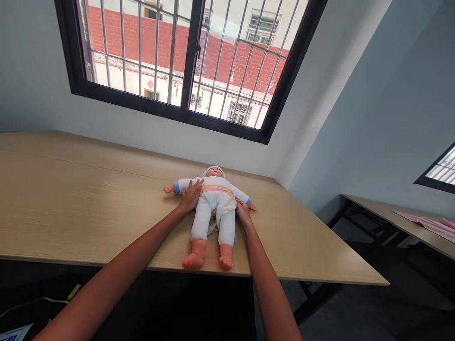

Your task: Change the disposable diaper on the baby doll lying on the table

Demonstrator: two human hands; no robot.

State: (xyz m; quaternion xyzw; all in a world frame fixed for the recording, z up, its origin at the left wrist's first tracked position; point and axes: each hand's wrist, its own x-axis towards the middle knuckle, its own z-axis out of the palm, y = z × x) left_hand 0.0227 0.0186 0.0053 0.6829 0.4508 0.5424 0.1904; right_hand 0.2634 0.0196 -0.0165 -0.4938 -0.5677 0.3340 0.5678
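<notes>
Doll (214, 208): lying on its back on the wooden table (88, 208), head toward the far wall, bare feet at the near edge and reaching just over it; dressed in a white suit with blue cuffs and a white cap; arms spread out to left and right.

Diaper (217, 201): wrapped about the doll's hips and upper legs, white, with a pale coloured band at the waist; a loose flap hanging between the legs.

Left hand (191, 194): laid flat on the doll's left flank, just beside the waist band; fingers spread and extended, pressing against the cloth, not curled around anything.

Right hand (243, 211): placed at the doll's right hip, touching the diaper's edge; fingers bent inward against the fabric; impossible to tell whether pinching the cloth or merely resting on it.

Forearms: both bare, stretched out from the near edge toward the doll, one on each side of its legs.

Window (185, 57): above the table on the far wall, black frame, metal bars, red brick building outside.

Second table (387, 215): at the right, well apart from the doll, along the blue wall, with pink sheets (426, 221) lying on it.

Floor, near left: a white cable (31, 303) and a printed paper (12, 333) below the table edge.
</notes>
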